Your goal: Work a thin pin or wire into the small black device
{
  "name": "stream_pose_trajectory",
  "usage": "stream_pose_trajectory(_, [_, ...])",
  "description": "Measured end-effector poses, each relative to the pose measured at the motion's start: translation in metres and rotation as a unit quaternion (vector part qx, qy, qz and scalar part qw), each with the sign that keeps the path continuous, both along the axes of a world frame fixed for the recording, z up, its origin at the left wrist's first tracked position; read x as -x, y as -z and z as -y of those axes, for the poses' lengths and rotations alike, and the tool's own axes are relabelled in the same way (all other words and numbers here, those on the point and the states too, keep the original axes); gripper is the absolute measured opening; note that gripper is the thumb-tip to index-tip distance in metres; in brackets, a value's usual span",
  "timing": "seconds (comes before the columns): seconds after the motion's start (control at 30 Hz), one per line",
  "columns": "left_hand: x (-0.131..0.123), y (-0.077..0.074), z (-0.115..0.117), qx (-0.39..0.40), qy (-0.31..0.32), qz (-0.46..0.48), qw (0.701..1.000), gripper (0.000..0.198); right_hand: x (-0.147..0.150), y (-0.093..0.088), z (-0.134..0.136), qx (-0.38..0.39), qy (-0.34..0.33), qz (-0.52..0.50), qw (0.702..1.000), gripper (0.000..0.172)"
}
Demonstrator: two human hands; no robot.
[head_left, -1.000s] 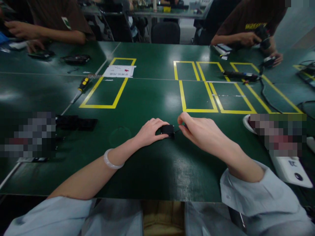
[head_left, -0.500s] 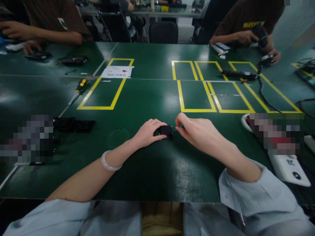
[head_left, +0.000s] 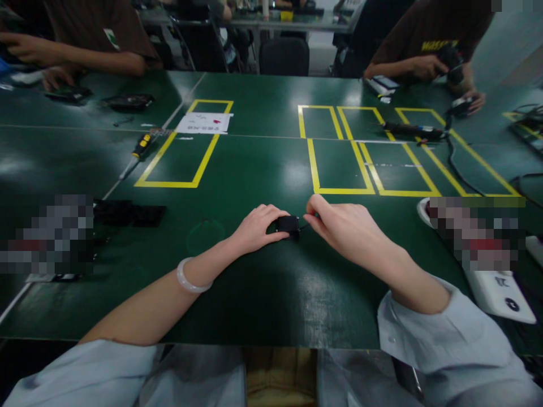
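Note:
A small black box-shaped part (head_left: 289, 225) rests on the green table (head_left: 263, 294) in front of me. My left hand (head_left: 258, 226) curls over its left side, fingers and thumb closed on it. My right hand (head_left: 339, 226) sits just right of the part, fingertips pinched together at a thin dark wire or pin coming off its right end. A pale bangle (head_left: 189, 277) is on my left wrist.
Yellow tape rectangles (head_left: 182, 152) (head_left: 339, 164) mark the table. A yellow-handled screwdriver (head_left: 139, 148) and black parts (head_left: 131, 213) lie left. A white device (head_left: 500, 291) sits at right; a cabled tool (head_left: 413, 131) lies far right. Other people's hands work at both far corners.

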State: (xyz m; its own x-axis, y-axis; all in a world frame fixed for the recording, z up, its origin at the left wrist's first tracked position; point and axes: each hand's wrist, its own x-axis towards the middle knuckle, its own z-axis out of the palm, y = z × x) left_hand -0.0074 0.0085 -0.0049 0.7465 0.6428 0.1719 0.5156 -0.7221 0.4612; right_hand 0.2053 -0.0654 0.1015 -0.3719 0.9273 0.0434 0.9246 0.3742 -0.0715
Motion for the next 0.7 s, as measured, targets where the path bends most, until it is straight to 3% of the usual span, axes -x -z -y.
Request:
stream_pose_trajectory(0.3, [0.0007, -0.0025, 0.002, 0.006, -0.001, 0.001, 1.0, 0.039, -0.0031, -0.0019, 0.0024, -0.006, -0.03, -0.018, 0.999, 0.015])
stream_pose_trajectory(0.53, [0.0004, -0.0036, 0.0024, 0.006, -0.004, -0.001, 1.0, 0.041, -0.0013, -0.0022, 0.0031, -0.007, -0.007, 0.013, 1.0, 0.026])
stream_pose_trajectory(0.7, [0.0001, -0.0033, 0.002, 0.007, -0.001, -0.001, 1.0, 0.039, -0.0011, -0.0013, 0.0035, -0.004, -0.018, 0.007, 1.0, 0.023])
